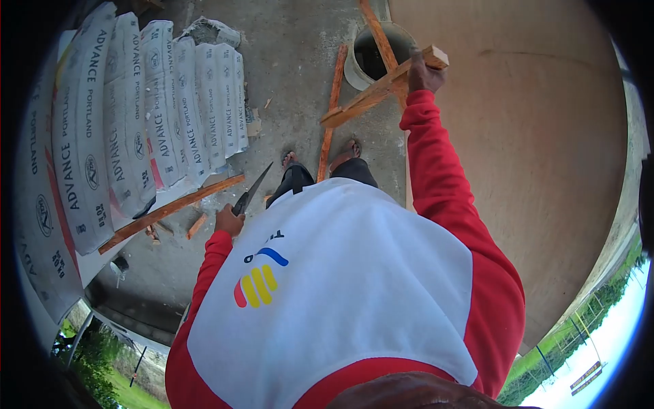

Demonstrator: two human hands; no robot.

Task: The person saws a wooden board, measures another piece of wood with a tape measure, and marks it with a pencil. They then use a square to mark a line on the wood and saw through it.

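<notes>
My left hand (230,221) is closed round the dark handle of a hand saw (258,185), whose narrow blade points up and away from me. Out in front, my right hand (426,72) grips a wooden piece (364,101) near its far right end. A longer wooden strip (379,35) crosses this piece just left of the hand. Whether the two are joined is not clear. Below them, another long strip (334,85) runs across the floor and ends between my legs.
Cement sacks (157,102) are stacked at the left, with a wooden strip (174,212) beside them. Small offcuts (196,226) lie on the concrete floor. A round bucket (351,71) stands behind the held wood. A large plywood sheet (518,150) spans the right side.
</notes>
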